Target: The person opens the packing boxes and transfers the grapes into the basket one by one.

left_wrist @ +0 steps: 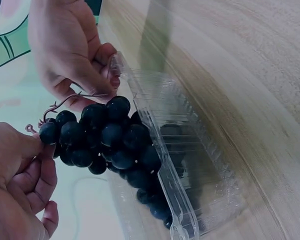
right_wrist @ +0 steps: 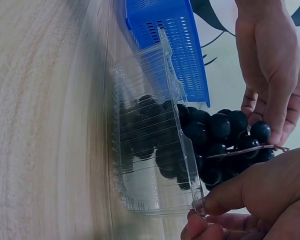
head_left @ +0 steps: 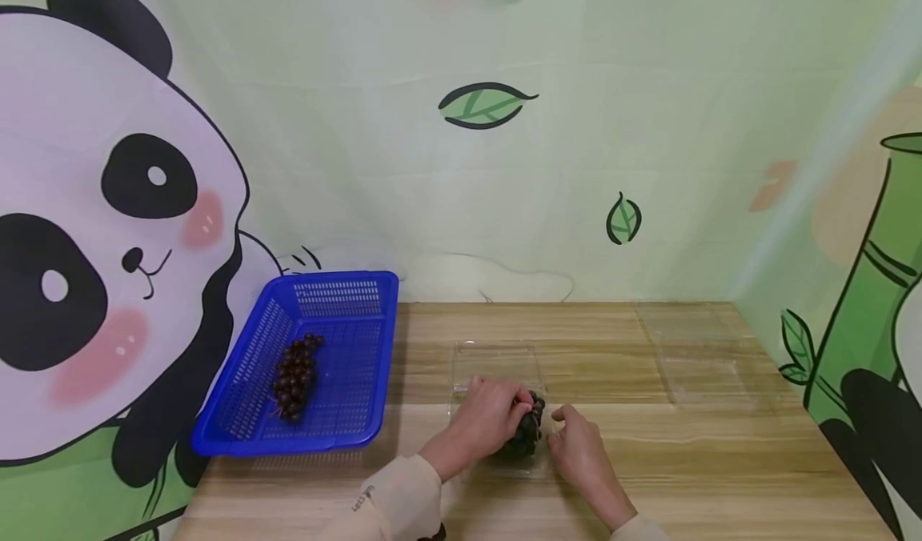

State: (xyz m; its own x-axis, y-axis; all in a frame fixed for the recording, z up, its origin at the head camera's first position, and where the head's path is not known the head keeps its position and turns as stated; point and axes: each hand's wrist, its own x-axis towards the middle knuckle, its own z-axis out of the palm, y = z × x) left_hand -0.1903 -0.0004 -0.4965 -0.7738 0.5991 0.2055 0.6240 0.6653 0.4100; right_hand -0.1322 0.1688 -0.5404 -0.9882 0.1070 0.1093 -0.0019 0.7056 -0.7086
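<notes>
A bunch of dark grapes [head_left: 529, 430] sits partly inside a clear plastic clamshell box [left_wrist: 210, 170], its stem end sticking out above the rim. My left hand [head_left: 484, 417] pinches the bunch at its stem end, beside a thin brown stem [right_wrist: 240, 151]. On the other side, my right hand [head_left: 582, 453] pinches the rim of the box at a corner, thumb and fingers on either side, as the right wrist view shows. The lower grapes show through the ribbed clear wall. The box's raised lid [head_left: 497, 355] lies folded back beyond the hands.
A blue plastic basket [head_left: 353, 365] stands to the left, holding a bunch of reddish-brown grapes [head_left: 294, 377]. More clear plastic packaging [head_left: 695, 357] lies at the back right of the wooden table [head_left: 720, 469]. A printed panda backdrop [head_left: 346, 141] rises behind the table.
</notes>
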